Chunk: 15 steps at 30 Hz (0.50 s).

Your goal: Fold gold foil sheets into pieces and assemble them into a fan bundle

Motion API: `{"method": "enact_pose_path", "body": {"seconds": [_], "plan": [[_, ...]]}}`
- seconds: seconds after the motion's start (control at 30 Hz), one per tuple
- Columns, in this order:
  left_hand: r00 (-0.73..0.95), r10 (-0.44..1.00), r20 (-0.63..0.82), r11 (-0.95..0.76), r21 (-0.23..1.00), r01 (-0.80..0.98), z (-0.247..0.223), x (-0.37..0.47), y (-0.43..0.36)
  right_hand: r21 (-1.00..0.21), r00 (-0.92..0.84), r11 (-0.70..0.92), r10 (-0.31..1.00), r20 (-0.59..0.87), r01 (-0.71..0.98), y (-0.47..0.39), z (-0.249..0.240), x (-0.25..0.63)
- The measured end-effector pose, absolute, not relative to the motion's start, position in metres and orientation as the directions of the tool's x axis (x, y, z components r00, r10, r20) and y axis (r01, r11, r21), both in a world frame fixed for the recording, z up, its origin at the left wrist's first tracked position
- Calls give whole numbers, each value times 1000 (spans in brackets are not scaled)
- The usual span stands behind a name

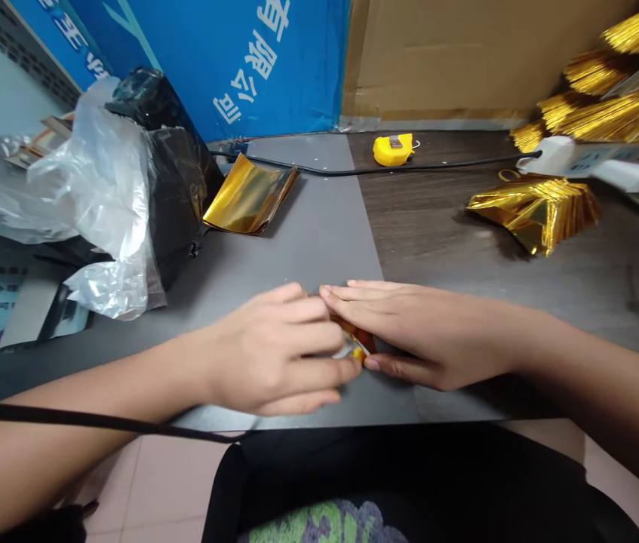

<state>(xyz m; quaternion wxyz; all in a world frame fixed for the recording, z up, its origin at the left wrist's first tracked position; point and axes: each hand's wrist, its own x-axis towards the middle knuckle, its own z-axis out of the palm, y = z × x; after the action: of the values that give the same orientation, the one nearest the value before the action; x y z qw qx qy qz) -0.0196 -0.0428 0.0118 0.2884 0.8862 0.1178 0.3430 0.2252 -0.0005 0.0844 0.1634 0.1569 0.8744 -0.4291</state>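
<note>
Near the front edge of the table, both my hands meet over a small piece of gold foil (365, 341), mostly hidden beneath the fingers. My left hand (288, 351) is curled, its thumb and fingertips closed at the foil's left side; a pale strip shows there too. My right hand (426, 328) reaches in from the other side, its fingers long and close together across the top of the foil and its thumb at the lower edge. A stack of gold foil sheets (248, 196) lies further back on the grey mat (319, 219).
A yellow tape measure (393, 150) and a black cable (443, 164) lie at the back. To the right are a fanned gold foil bundle (539, 211), a white power strip (585, 158) and several gold bundles. A plastic bag (115, 181) covers a black box at left.
</note>
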Motion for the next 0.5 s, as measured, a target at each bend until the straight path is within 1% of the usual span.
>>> {"method": "enact_pose_path", "body": {"seconds": [0.1,0.37,0.5], "plan": [[781,353,516,-813,582,-16,12,-11,-51,-715,-901,568,126,-415,408,1,84,224],[767,357,534,-836,549,7,10,-11,-53,-713,-895,564,114,-432,416,0,84,222],[765,376,523,-824,566,19,10,-11,-54,-713,-895,564,118,-430,417,0,85,222]]}}
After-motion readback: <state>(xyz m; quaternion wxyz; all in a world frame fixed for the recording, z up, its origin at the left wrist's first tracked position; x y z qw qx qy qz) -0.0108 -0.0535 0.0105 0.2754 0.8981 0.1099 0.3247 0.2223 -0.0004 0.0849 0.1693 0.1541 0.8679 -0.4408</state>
